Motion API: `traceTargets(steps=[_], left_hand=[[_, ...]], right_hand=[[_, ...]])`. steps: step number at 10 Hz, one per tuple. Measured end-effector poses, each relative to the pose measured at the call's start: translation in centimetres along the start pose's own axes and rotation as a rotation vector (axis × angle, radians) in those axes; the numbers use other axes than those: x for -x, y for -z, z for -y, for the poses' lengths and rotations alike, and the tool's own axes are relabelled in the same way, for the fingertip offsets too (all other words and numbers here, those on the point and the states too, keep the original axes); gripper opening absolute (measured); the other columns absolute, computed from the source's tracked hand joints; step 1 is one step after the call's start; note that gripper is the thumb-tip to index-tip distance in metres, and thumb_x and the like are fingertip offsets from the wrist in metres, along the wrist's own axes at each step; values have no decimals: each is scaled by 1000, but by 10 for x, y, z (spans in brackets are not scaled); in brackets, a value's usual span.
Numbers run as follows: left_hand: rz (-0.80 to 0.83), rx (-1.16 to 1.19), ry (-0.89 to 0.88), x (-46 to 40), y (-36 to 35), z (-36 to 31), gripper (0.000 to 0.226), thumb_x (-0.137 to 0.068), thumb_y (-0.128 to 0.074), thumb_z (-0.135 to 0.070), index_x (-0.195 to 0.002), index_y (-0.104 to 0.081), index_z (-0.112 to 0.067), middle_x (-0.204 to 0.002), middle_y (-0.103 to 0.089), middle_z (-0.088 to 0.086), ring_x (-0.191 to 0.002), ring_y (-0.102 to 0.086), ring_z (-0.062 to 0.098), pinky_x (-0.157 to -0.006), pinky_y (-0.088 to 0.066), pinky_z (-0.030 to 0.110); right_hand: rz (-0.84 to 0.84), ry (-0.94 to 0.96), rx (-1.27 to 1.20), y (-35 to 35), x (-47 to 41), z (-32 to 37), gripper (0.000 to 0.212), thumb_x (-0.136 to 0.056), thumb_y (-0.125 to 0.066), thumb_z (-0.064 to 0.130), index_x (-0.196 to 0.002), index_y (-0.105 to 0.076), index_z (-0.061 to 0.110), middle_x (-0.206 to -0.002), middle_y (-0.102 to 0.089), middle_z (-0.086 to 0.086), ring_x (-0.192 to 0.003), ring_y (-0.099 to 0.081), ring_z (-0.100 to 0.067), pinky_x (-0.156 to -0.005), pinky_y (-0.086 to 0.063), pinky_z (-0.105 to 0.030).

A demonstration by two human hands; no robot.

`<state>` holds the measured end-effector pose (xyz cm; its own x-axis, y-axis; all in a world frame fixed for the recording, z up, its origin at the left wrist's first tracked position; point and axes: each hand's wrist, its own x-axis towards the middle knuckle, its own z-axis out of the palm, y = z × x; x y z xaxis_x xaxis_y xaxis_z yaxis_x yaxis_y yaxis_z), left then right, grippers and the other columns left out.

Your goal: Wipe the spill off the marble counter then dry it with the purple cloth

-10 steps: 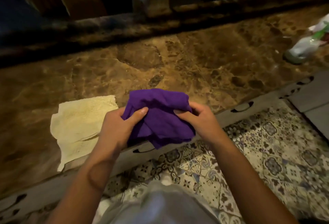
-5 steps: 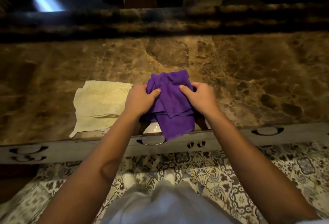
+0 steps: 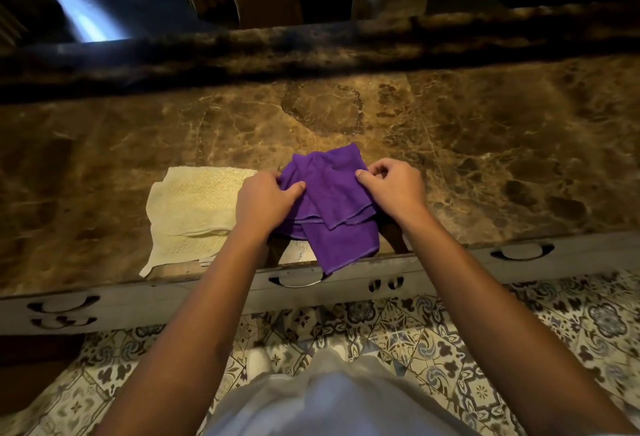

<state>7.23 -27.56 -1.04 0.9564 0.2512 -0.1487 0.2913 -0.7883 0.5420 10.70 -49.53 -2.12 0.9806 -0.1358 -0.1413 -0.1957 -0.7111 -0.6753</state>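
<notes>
Marble counter (image 3: 485, 144) fills most of what I see, brown and veined, running left to right under a warm light, with a darker raised ledge (image 3: 311, 51) along its far side. Below its near edge runs a pale carved cabinet front (image 3: 450, 272) with curved cut-outs, and beneath that lies a patterned tile floor (image 3: 433, 342). A cream towel (image 3: 194, 203) lies flat on the counter toward the left, one corner reaching the near edge. Just beside it, to the right, is the purple cloth (image 3: 332, 200), loosely folded in layers, its upper part over the counter and its lowest flap hanging past the edge in front of the cabinet. I cannot tell whether it rests on the marble or is lifted just clear of it. My left hand (image 3: 265, 201) grips the cloth's left side, fingers curled over the fabric and my thumb (image 3: 294, 187) pressed on top, and this hand overlaps the right border of the cream towel. My right hand (image 3: 391, 186) pinches the cloth's right upper edge between thumb and bent fingers, closed tight on the fold. A patch of pale glare shows on the counter below the cloth, between my forearms.
</notes>
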Motion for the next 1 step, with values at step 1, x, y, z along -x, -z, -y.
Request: traceTargets(steps=[1], left_hand=[[-101,-20,-44,21,17,4,44,-85,-70,-56,-110,-73,-19,-93,-76,3,-93,-71,26,-73,-51,34]], right_hand=[[-129,61,-34,11,13,-1,23,-85,-66,44,-98,-69,25,-90,-71,4,-89,-67,-20,-77,-54,-36]])
